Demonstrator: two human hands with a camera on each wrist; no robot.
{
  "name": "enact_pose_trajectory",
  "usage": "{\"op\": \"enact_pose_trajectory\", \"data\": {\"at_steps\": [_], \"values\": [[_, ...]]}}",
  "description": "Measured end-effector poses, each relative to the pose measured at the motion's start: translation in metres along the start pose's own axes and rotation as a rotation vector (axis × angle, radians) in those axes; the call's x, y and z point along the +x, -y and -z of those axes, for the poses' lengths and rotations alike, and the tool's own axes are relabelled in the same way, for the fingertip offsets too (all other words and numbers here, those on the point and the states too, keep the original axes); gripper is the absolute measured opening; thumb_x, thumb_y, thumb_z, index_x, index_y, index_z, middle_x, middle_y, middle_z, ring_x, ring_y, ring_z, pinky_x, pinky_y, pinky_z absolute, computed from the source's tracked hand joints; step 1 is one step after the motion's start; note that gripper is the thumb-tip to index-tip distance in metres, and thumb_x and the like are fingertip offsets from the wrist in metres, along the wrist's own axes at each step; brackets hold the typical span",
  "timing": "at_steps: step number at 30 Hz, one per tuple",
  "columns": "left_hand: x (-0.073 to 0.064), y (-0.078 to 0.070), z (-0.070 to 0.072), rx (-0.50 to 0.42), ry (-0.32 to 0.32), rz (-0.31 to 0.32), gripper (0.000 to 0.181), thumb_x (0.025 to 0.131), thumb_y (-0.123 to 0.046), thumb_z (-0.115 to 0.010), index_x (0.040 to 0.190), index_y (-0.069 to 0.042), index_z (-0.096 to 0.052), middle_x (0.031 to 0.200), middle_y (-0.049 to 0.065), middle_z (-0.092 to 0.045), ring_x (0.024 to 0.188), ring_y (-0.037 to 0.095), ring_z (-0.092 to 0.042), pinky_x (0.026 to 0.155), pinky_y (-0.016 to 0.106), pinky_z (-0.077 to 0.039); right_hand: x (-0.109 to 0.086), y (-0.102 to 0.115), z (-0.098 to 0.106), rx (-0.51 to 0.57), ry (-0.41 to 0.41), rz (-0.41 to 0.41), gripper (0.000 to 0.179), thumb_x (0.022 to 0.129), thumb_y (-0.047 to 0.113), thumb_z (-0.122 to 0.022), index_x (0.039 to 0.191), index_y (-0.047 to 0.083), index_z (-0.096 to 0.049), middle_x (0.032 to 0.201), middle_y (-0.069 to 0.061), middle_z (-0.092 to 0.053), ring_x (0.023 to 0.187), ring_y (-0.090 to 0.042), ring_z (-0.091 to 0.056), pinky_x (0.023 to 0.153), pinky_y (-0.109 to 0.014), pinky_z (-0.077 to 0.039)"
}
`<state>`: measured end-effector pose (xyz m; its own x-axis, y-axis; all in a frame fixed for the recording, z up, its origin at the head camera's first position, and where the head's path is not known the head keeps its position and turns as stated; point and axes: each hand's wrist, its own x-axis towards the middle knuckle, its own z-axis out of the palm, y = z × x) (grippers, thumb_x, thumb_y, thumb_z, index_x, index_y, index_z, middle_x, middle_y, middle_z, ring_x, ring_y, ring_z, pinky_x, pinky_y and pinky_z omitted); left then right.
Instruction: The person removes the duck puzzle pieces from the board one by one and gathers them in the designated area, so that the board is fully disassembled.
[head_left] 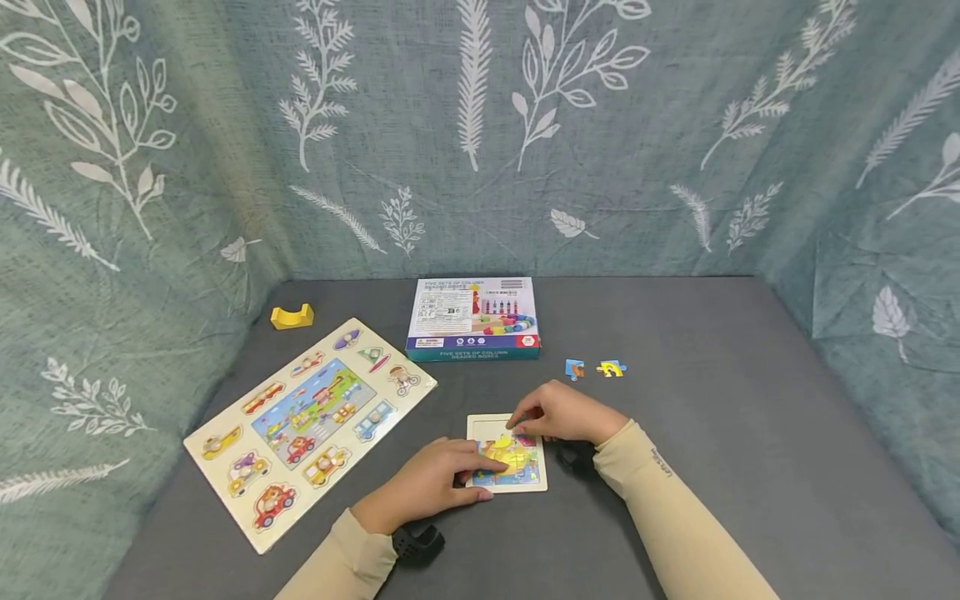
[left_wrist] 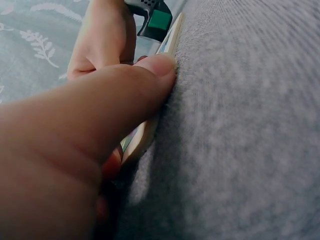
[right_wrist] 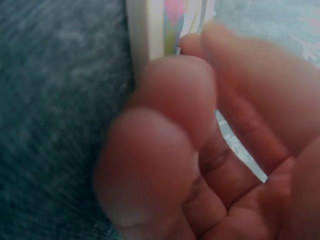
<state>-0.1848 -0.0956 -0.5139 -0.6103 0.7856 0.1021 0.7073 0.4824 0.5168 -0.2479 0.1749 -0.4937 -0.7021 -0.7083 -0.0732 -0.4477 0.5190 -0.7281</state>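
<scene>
A small square jigsaw puzzle tray (head_left: 543, 468) with a pale rim lies before me, its lower part filled with yellow and blue pieces. My left hand (head_left: 435, 479) steadies its near left corner. The left index finger rests on the picture, and the thumb (left_wrist: 125, 87) presses the near edge. Over the tray's upper right, my right hand (head_left: 566, 412) pinches a small puzzle piece between thumb and index finger; the fingertips hide most of it. In the right wrist view, curled fingers (right_wrist: 145, 165) sit beside the tray's rim (right_wrist: 147, 40). Two loose puzzle pieces (head_left: 611, 368) lie beyond the right hand.
A large wooden vehicle puzzle board (head_left: 348, 333) lies angled at the left. Behind the tray is a flat beaded-toy box (head_left: 472, 321). A yellow curved block (head_left: 292, 317) stands at the far left. A leaf-patterned cloth (head_left: 420, 167) hangs around the dark table (head_left: 750, 433).
</scene>
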Motion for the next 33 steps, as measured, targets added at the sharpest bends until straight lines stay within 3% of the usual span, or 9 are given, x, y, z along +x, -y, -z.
{"op": "enact_pose_trajectory", "data": {"at_steps": [7, 13, 18, 22, 24, 29, 33], "values": [[0.001, 0.001, -0.001, 0.002, -0.006, -0.002, 0.039, 0.094, -0.032, -0.081, 0.132, -0.023, -0.076, 0.080, -0.017, -0.047, 0.067, -0.003, -0.039, 0.072, 0.025, -0.033, 0.001, 0.000, 0.001, -0.017, -0.001, 0.019, 0.003, 0.096, 0.018, -0.079, 0.097, 0.015, -0.078, 0.067, 0.011, -0.059, 0.055, -0.004, -0.052, 0.055, -0.023, -0.045], [0.002, -0.001, -0.001, 0.006, -0.025, -0.024, 0.038, 0.095, -0.032, -0.081, 0.131, -0.022, -0.076, 0.081, -0.017, -0.047, 0.068, -0.003, -0.039, 0.071, 0.025, -0.033, -0.001, 0.000, 0.004, -0.052, -0.040, 0.065, 0.024, 0.086, 0.019, -0.090, 0.094, 0.017, -0.067, 0.085, 0.004, -0.055, 0.074, -0.008, -0.051, 0.068, -0.026, -0.047], [0.003, 0.000, -0.001, -0.012, -0.022, -0.010, 0.038, 0.095, -0.033, -0.080, 0.131, -0.023, -0.076, 0.080, -0.018, -0.048, 0.067, -0.004, -0.039, 0.072, 0.026, -0.034, -0.004, -0.001, 0.008, -0.019, -0.038, 0.090, 0.020, 0.088, 0.015, -0.088, 0.097, 0.015, -0.070, 0.093, 0.002, -0.058, 0.074, -0.008, -0.055, 0.068, -0.027, -0.051], [0.004, 0.001, 0.000, -0.022, -0.014, 0.002, 0.038, 0.095, -0.033, -0.080, 0.132, -0.023, -0.076, 0.080, -0.018, -0.048, 0.067, -0.003, -0.040, 0.073, 0.027, -0.035, -0.008, 0.000, 0.019, 0.048, -0.070, 0.070, 0.020, 0.091, 0.011, -0.084, 0.109, 0.010, -0.074, 0.099, 0.001, -0.067, 0.070, -0.009, -0.056, 0.065, -0.026, -0.050], [0.004, 0.001, 0.000, -0.022, -0.013, 0.006, 0.038, 0.095, -0.034, -0.080, 0.132, -0.023, -0.076, 0.079, -0.018, -0.047, 0.067, -0.003, -0.041, 0.073, 0.027, -0.035, -0.014, -0.001, 0.031, 0.071, -0.130, 0.040, 0.026, 0.091, 0.010, -0.084, 0.115, 0.006, -0.074, 0.103, -0.001, -0.071, 0.076, -0.013, -0.062, 0.069, -0.030, -0.053], [0.002, 0.000, -0.001, -0.016, -0.007, 0.013, 0.038, 0.095, -0.033, -0.081, 0.132, -0.023, -0.076, 0.078, -0.018, -0.045, 0.067, -0.002, -0.039, 0.073, 0.027, -0.033, -0.048, -0.017, 0.068, -0.004, -0.422, -0.132, 0.030, 0.089, 0.007, -0.084, 0.117, -0.002, -0.076, 0.110, -0.014, -0.076, 0.103, -0.033, -0.072, 0.089, -0.047, -0.057], [0.001, -0.001, -0.001, -0.018, -0.006, 0.015, 0.038, 0.094, -0.032, -0.082, 0.131, -0.023, -0.076, 0.077, -0.018, -0.044, 0.066, -0.003, -0.038, 0.073, 0.027, -0.033, -0.082, -0.043, 0.088, -0.083, -0.578, -0.317, 0.031, 0.093, 0.001, -0.078, 0.122, -0.005, -0.074, 0.116, -0.021, -0.073, 0.102, -0.037, -0.073, 0.085, -0.049, -0.058]]}}
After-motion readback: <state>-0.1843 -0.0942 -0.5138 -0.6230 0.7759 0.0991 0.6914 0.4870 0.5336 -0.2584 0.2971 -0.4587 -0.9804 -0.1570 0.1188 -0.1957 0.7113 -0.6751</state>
